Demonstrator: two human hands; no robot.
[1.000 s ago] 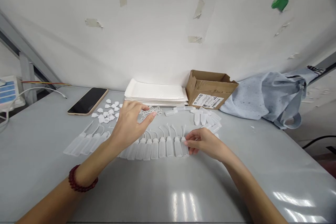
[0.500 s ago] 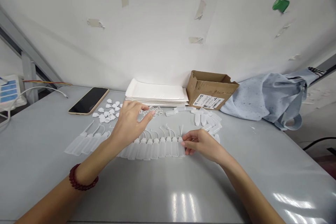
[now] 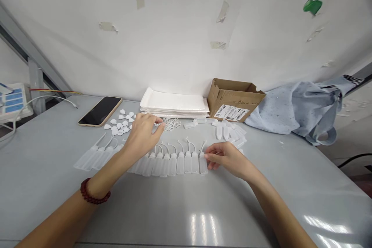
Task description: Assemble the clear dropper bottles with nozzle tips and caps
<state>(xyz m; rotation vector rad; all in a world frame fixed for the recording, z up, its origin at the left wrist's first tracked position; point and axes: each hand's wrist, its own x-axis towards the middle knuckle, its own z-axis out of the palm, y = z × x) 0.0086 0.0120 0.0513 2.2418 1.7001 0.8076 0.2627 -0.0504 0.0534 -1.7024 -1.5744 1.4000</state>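
Observation:
My left hand (image 3: 144, 131) reaches to a small heap of thin white cord loops (image 3: 172, 124), thumb and forefinger pinched together on a cord at its left edge. A row of small translucent flat bottles (image 3: 180, 162), each with a white cord rising from its neck, lies across the grey table. My right hand (image 3: 223, 155) grips the bottle at the row's right end (image 3: 203, 163) between thumb and fingers, slightly apart from its neighbour. More corded bottles (image 3: 94, 158) lie to the left, partly behind my left forearm. White caps (image 3: 119, 126) are scattered behind them.
Loose translucent tubes (image 3: 226, 130) lie beyond my right hand. Behind stand a stack of white envelopes (image 3: 174, 102) and an open cardboard box (image 3: 234, 100). A phone (image 3: 100, 111) lies at the left; pale blue cloth (image 3: 290, 104) is bundled at the right.
My left thumb and forefinger have come together at the cord heap. My right hand has drawn the end bottle a little to the right, widening the gap beside it.

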